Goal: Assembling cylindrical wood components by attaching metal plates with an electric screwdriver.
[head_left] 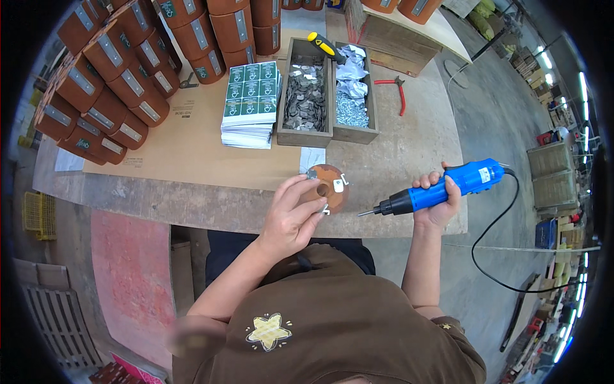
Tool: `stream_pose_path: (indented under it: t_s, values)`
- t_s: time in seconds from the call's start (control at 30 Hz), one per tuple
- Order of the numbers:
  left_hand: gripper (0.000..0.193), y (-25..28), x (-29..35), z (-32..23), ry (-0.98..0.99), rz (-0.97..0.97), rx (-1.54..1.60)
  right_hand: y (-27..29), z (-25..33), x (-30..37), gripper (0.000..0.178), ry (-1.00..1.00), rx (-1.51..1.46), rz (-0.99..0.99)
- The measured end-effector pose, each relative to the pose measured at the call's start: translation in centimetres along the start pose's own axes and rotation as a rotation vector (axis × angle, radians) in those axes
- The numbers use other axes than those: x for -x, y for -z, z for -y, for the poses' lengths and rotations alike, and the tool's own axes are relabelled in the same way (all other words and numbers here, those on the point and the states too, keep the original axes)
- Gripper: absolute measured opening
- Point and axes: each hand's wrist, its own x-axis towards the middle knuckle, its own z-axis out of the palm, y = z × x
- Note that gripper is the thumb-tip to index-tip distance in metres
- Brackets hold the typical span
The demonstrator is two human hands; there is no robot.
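My left hand (291,217) is closed around the near left side of a round terracotta-coloured piece (334,196) with a dark hole in it. Small light metal clips or tabs sit on its face and rim, and a little grey metal piece (312,173) shows by my index fingertip. How deep the round piece is stays hidden from this angle. Off to the right, my right hand (437,195) grips a blue electric screwdriver (470,178) with a black nose. Its thin bit (366,213) points left toward the round piece, apart from it.
Wooden boxes hold dark metal pieces (304,96) and silvery screws (352,112). A yellow-black handled tool (324,46) rests across them. Red pliers (400,96) lie to the right, a stack of green-white cards (251,96) left. Stacked terracotta pots (121,83) fill the far left. The screwdriver's cord (476,246) hangs right.
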Motion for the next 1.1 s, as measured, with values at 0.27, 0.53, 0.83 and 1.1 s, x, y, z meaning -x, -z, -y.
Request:
stream_pose_path:
  t_s: [0.27, 0.53, 0.83, 1.1]
  values:
    - [0.028, 0.3, 1.4, 0.4, 0.243, -0.205, 0.130, 5.3, -3.4, -2.0, 0.036, -0.204, -0.138, -0.165]
    - [0.031, 0.6, 0.0, -0.7, -0.010, 0.052, -0.148, 7.4, -5.5, -2.1, 0.034, -0.311, -0.141, -0.231]
    - [0.039, 0.4, 0.6, -0.1, -0.020, 0.077, -0.136, 7.5, -5.6, -2.1, 0.036, -0.347, -0.116, -0.203]
    - [0.048, 0.1, 0.7, -0.4, 0.149, 0.023, -0.053, 7.5, -5.6, -2.0, 0.036, -0.343, -0.097, -0.185]
